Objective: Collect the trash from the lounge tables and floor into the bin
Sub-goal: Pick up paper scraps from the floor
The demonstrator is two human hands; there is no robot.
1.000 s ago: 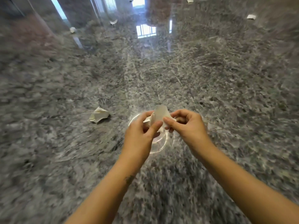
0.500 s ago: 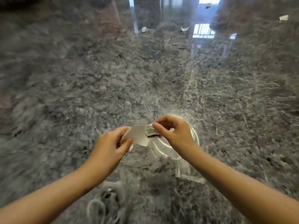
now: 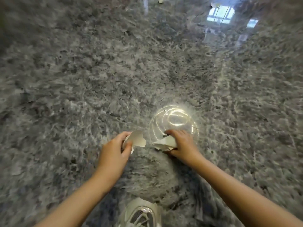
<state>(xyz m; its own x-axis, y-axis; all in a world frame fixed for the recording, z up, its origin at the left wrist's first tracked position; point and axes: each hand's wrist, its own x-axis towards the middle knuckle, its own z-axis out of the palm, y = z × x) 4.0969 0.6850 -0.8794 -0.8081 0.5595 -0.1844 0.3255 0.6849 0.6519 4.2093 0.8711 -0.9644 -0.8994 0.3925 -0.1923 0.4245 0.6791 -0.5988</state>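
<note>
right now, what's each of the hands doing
Left hand: closed, pinching a torn paper piece.
Right hand: closed, gripping a crumpled paper piece.

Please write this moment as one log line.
left hand: pinches left scrap | right hand: grips right scrap | pieces: apart | under: floor

Lobby/lounge-type bldg: polished grey marble floor w/ window reflections, ceiling-light glare.

Sticking up from left hand, curled white paper scrap; jutting from right hand, crumpled torn scrap, apart.
</note>
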